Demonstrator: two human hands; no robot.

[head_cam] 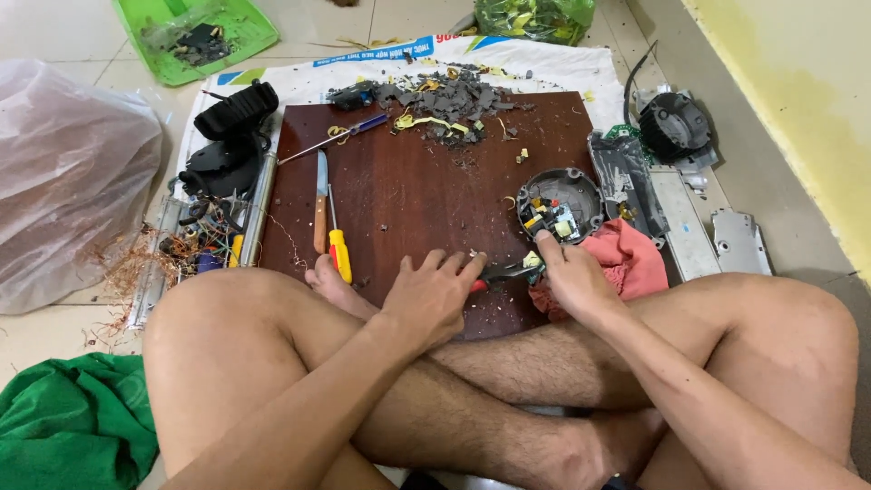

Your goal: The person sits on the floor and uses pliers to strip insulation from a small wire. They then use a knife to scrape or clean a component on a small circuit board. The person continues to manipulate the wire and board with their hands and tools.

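Your left hand point(434, 295) lies flat, fingers spread, on the dark red-brown wooden board point(408, 195), holding nothing. Your right hand point(570, 277) closes its grip around dark metal pliers point(508, 270), just below the round black plastic housing point(560, 205).

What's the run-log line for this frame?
left hand: on pliers | right hand: at round housing | board: knife, screwdriver

Home floor used as a makeshift salvage workshop: pale tiled floor point(54, 27), dark wooden board point(408, 191) as work surface, scattered broken plastic scraps point(445, 95), screwdriver point(337, 249), copper wire tangle point(127, 263), stripped metal casings point(739, 240).
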